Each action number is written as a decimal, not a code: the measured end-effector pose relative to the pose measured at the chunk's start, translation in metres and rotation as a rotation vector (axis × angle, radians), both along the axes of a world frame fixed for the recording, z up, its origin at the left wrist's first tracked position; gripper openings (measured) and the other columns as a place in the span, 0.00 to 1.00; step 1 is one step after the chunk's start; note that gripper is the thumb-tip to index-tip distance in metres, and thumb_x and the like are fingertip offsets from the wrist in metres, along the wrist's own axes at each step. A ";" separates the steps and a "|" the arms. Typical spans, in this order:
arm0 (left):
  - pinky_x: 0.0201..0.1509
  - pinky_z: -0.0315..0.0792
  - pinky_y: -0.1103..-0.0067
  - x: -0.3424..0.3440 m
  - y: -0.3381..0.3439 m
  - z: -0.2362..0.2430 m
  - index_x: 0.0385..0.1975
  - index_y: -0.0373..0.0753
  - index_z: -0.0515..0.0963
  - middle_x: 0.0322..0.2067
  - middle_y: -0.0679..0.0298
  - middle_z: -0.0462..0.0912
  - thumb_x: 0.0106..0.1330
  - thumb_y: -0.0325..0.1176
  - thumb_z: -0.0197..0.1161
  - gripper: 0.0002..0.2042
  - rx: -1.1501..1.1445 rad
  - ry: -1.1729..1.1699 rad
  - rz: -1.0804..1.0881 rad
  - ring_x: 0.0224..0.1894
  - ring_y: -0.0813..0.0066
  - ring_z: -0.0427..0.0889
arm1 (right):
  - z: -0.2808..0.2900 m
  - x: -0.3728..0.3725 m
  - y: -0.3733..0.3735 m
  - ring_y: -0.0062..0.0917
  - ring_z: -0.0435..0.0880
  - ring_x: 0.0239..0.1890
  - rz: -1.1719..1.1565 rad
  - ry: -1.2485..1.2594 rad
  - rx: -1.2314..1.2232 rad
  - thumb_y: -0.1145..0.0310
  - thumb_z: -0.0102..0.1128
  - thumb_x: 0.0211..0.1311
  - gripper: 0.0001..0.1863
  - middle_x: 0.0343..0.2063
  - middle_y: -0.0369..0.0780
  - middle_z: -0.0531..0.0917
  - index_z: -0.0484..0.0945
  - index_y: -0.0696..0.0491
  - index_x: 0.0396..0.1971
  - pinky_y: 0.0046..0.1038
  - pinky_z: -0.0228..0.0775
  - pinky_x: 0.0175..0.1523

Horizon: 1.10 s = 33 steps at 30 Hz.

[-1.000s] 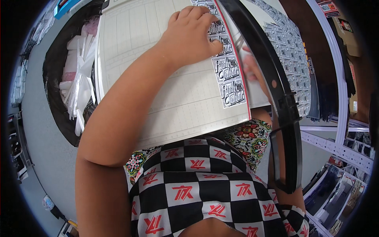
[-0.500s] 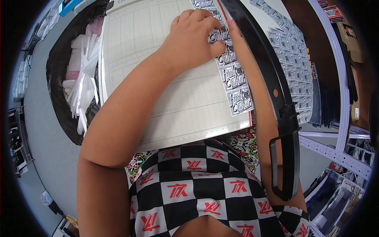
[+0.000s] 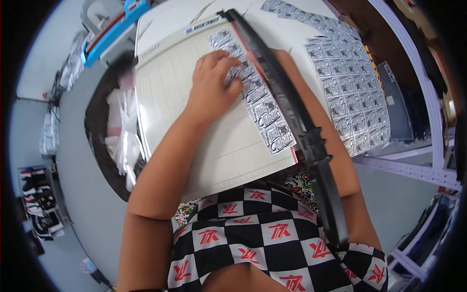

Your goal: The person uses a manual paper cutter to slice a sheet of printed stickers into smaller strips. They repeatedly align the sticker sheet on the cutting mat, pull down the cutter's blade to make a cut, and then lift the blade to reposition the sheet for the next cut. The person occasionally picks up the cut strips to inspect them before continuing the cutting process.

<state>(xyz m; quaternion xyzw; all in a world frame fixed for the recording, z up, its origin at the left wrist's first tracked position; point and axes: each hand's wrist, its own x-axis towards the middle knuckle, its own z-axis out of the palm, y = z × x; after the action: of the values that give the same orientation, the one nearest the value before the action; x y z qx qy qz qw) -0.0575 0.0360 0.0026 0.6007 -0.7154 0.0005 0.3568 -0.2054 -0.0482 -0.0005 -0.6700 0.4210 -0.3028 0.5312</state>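
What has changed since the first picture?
The strip of black and silver squares has slid right, partly covering the red edge of the cream board. The bare right hand has moved forward, partly hidden by the long black lever. The bare left hand stays on the strip.

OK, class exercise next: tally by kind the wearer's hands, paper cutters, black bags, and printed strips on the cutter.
Hands: 2 (left hand, right hand partly hidden)
Paper cutter: 1
Black bag: 1
Printed strip on the cutter: 1
Total: 5
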 end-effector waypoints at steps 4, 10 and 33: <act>0.54 0.59 0.70 0.005 0.012 0.003 0.34 0.39 0.74 0.43 0.56 0.70 0.45 0.24 0.56 0.13 0.050 -0.013 0.060 0.49 0.58 0.65 | -0.005 0.021 -0.005 0.35 0.79 0.23 -0.045 0.029 0.030 0.64 0.53 0.49 0.12 0.17 0.48 0.78 0.78 0.58 0.23 0.31 0.69 0.32; 0.53 0.60 0.76 0.015 0.010 0.000 0.32 0.37 0.74 0.43 0.58 0.70 0.47 0.20 0.53 0.11 0.122 0.229 0.062 0.49 0.64 0.66 | -0.014 0.022 -0.024 0.26 0.74 0.13 -0.110 0.038 -0.014 0.65 0.53 0.50 0.10 0.14 0.41 0.76 0.76 0.58 0.24 0.24 0.66 0.20; 0.49 0.60 0.85 0.027 0.010 -0.006 0.36 0.34 0.71 0.38 0.65 0.72 0.57 0.19 0.47 0.09 0.310 0.561 0.069 0.42 0.79 0.69 | -0.023 -0.007 -0.016 0.36 0.78 0.25 0.312 0.413 -0.220 0.63 0.50 0.52 0.11 0.20 0.45 0.78 0.78 0.53 0.26 0.35 0.67 0.33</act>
<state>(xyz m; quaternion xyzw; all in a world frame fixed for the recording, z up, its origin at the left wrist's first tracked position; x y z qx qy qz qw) -0.0306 0.0464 -0.0036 0.6485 -0.5599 -0.2620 0.4442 -0.2122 -0.0646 -0.0231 -0.8277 0.3770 -0.1182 0.3984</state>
